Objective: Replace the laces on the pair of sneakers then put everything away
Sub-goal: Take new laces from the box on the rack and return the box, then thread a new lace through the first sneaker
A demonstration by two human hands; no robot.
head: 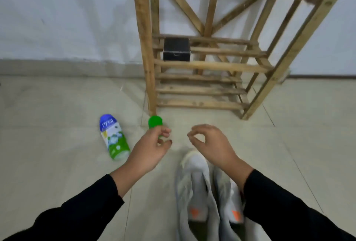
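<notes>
Where the pale tiled floor (57, 173) meets the white wall (57, 19), far right: one tall slatted wooden rack (210, 65), with a small black box (176, 49) on a low shelf at its left end.

Near, right of centre: your pair of grey-and-white sneakers with orange tabs (194, 183), side by side, toes toward the rack.

Your left hand (148, 152): fingers pinched on a green round plastic cap (155, 121), just near of the rack's left leg.

Your right hand (212, 144): over the sneaker toes, thumb and forefinger curled into a ring, nothing visible between them.

Left: one blue-and-green plastic bottle (113, 136), lying on its side.
</notes>
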